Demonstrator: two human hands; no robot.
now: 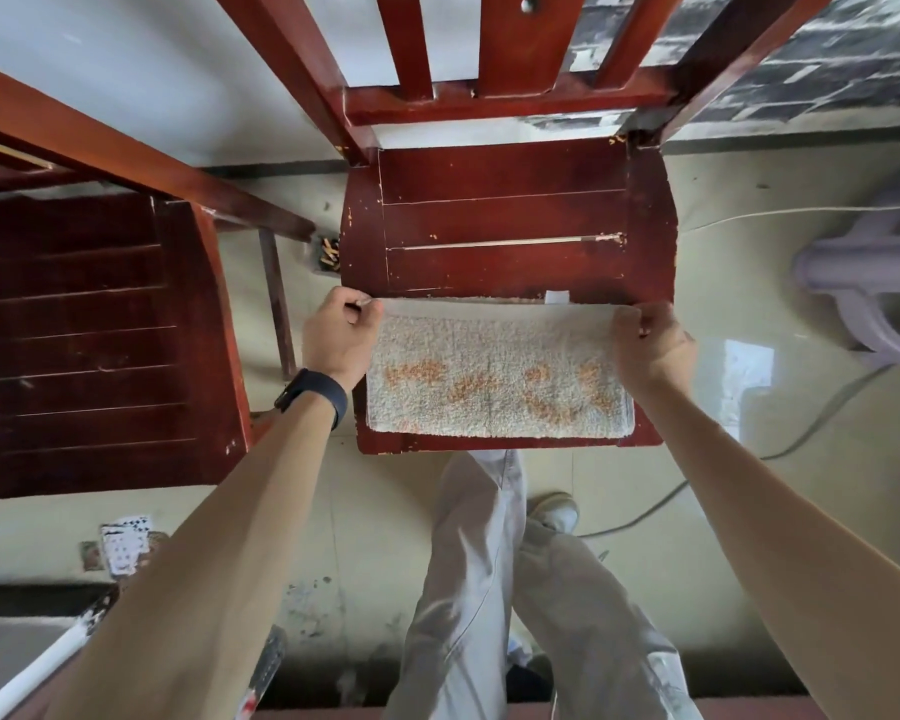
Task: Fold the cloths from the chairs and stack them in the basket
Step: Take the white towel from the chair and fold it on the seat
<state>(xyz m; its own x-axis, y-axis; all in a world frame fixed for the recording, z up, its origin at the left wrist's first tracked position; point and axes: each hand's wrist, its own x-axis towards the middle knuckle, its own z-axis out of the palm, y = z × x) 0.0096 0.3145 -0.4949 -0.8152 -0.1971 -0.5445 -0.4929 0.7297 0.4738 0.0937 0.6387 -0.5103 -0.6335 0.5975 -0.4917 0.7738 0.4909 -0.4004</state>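
Cream terry cloth (500,379) with a faded orange pattern lies flat on the near part of a red-brown slatted wooden chair seat (505,220), at the centre of the frame. The left hand (341,330) pinches the cloth's far left corner, fingers curled tight on it. The right hand (650,337) pinches the far right corner the same way. A black wristband (314,396) circles the left wrist. A second red-brown wooden chair (100,345) fills the left of the frame.

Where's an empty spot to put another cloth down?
Bare: the back half of the seat, between cloth and backrest, and the left chair. Crowded: the front half, with the cloth, left hand and right hand.
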